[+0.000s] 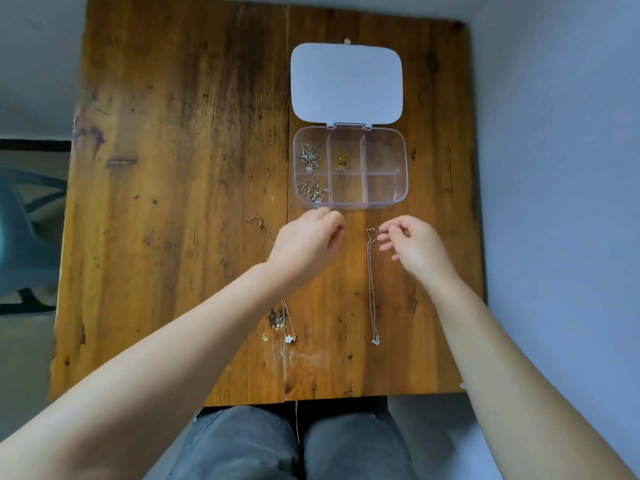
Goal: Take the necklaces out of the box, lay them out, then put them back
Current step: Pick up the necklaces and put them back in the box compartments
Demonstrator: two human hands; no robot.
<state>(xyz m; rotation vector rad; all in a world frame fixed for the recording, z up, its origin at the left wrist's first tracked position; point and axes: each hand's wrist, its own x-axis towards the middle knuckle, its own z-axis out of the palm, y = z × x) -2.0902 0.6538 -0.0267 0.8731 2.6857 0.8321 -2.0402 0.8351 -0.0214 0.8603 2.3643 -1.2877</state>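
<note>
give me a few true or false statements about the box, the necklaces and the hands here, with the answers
1. The box has its lid open, lying flat behind it. True.
2. Every compartment of the box holds jewellery. False: the two left compartments and the upper middle one hold pieces; the rest look empty.
3. The right hand pinches the top end of the necklace on the right. True.
4. The necklace on the right is coiled into a pile. False: it lies stretched out on the wooden table, its pendant at the near end.
5. The left hand is reaching into a compartment. False: it is just in front of the box, fingers curled.
</note>
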